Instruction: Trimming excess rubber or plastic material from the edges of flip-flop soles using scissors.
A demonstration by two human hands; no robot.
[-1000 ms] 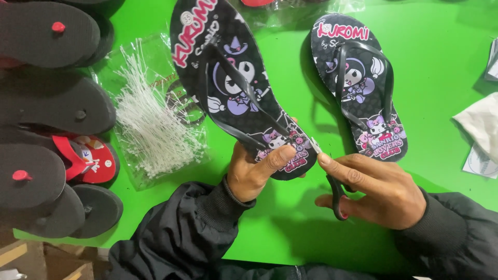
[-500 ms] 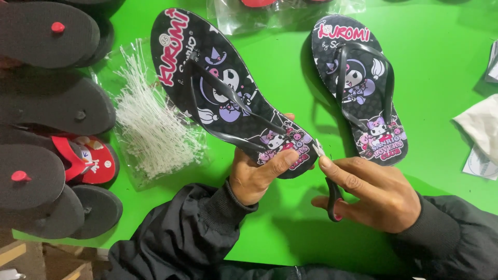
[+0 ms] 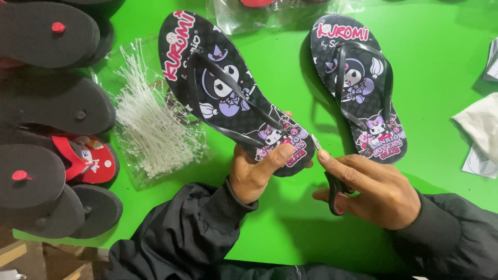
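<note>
Gripping the heel of a black printed sandal (image 3: 228,88) in the left hand (image 3: 254,173), thumb across the sole, above the table's (image 3: 446,57) near edge. Right hand (image 3: 373,192) clenched on scissors (image 3: 334,189), tip at that heel. Clear bag (image 3: 150,119) of white plastic ties near the left edge.

Table: bright green top (image 3: 441,67), flat, filling most of the view.
Flip-flop: black flip-flop (image 3: 358,85) with cartoon pictures, lying flat, straps up, toward the right.
Clear bag: see-through bag (image 3: 150,122) of thin white plastic ties, lying at the left.
Second bag: clear bag (image 3: 275,10) at the top edge, something red inside.
Pile: dark flip-flops (image 3: 49,98) stacked soles up along the left edge, some with red plugs.
Red flip-flop: red flip-flop (image 3: 85,158) peeking out of the pile.
White stuff: white paper or cloth (image 3: 480,127) at the right edge.
</note>
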